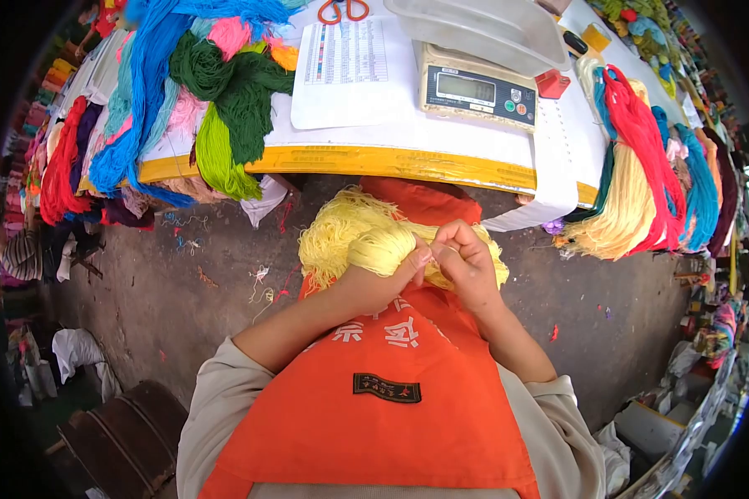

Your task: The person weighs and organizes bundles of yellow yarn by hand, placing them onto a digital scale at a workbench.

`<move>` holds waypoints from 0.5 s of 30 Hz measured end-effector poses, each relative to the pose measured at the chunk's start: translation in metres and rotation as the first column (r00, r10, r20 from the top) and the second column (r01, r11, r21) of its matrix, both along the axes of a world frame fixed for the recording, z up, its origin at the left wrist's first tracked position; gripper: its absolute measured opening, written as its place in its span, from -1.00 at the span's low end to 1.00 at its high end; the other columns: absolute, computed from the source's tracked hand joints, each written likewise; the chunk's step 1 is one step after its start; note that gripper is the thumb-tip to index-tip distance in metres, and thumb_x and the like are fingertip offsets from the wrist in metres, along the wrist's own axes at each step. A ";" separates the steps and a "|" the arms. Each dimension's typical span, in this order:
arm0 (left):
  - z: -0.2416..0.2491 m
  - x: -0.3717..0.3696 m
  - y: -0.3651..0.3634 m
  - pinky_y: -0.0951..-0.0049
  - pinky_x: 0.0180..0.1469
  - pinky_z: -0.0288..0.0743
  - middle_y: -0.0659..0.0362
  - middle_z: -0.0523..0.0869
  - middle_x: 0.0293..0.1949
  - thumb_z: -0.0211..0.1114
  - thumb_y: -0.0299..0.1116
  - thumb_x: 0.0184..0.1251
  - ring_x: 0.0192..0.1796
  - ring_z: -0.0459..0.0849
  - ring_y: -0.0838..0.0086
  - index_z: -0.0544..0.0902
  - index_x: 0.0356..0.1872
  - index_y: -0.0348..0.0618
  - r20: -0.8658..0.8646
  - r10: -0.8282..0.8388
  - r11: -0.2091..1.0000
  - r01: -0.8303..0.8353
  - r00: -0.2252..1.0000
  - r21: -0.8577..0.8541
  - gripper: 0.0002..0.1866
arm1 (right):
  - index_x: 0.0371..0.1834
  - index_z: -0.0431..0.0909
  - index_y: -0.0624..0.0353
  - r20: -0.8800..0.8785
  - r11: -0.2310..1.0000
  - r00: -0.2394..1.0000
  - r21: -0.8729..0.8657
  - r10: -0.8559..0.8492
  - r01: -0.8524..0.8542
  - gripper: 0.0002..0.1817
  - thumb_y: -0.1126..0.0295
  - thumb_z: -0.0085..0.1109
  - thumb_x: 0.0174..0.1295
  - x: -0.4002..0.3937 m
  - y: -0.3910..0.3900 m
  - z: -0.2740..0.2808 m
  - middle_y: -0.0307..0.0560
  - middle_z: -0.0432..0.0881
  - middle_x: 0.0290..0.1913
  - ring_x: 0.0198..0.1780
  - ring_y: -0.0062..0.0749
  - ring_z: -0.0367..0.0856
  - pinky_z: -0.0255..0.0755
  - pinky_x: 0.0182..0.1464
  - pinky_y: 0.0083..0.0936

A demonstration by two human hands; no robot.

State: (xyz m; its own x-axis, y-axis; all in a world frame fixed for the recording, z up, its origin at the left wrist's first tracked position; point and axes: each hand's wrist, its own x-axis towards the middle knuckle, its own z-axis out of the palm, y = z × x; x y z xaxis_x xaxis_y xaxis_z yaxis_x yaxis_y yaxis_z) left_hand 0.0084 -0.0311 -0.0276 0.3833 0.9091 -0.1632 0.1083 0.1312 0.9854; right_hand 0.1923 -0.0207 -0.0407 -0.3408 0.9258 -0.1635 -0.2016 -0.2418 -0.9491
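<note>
Pale yellow yarn (341, 229) lies in a loose heap across my lap, over the orange apron (383, 441). My left hand (395, 279) is closed on a smooth bundle of this yarn (381, 251), which curves over its fingers. My right hand (470, 264) is in a pinch, its fingertips meeting the left thumb just right of the bundle. Whatever is between the right fingertips is too small to make out. More yellow strands show behind and beyond the right hand.
Ahead is a white table with a yellow front edge (333, 160). It bears a digital scale (478, 90) under a clear plastic tray (483, 29), a printed sheet (341, 75) and orange-handled scissors (343, 10). Coloured skeins (229, 100) hang over the edge at both sides.
</note>
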 end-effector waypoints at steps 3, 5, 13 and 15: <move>-0.001 -0.001 0.000 0.46 -0.30 0.42 0.30 0.57 -0.54 0.08 -0.27 0.56 -0.44 0.52 0.56 0.54 -0.32 -0.12 0.014 0.018 1.000 -0.018 1.000 -0.007 -0.78 | -0.21 0.41 0.19 -0.001 1.000 1.000 -0.008 0.028 -0.028 -0.93 0.57 0.09 0.38 0.002 0.004 -0.002 -0.30 0.56 -0.27 -0.19 -0.76 0.45 0.33 -0.12 -0.73; -0.001 -0.002 0.000 0.48 -0.33 0.41 0.32 0.56 -0.55 0.10 -0.28 0.55 -0.45 0.52 0.59 0.54 -0.31 -0.12 0.041 0.027 1.000 -0.027 0.999 -0.005 -0.79 | -0.23 0.43 0.20 0.056 0.994 0.997 0.101 0.046 -0.052 -0.95 0.54 0.09 0.40 -0.002 0.009 0.000 -0.34 0.54 -0.30 -0.23 -0.80 0.42 0.30 -0.17 -0.74; -0.004 -0.013 0.000 0.58 -0.37 0.40 0.32 0.55 -0.50 0.12 -0.34 0.54 -0.45 0.48 0.67 0.54 -0.27 -0.17 0.099 0.092 0.996 -0.089 0.991 -0.031 -0.84 | -0.22 0.47 0.21 0.163 0.982 0.982 0.145 0.100 -0.124 -0.89 0.43 0.08 0.47 -0.017 0.026 0.006 -0.38 0.52 -0.34 -0.30 -0.80 0.36 0.27 -0.24 -0.73; -0.005 -0.014 -0.001 0.59 -0.38 0.40 0.32 0.55 -0.51 0.12 -0.34 0.54 -0.45 0.48 0.67 0.54 -0.27 -0.18 0.092 0.104 0.994 -0.101 0.990 -0.029 -0.84 | -0.22 0.47 0.21 0.155 0.979 0.983 0.161 0.103 -0.128 -0.88 0.41 0.07 0.48 -0.020 0.026 -0.002 -0.38 0.52 -0.35 -0.31 -0.80 0.35 0.27 -0.26 -0.72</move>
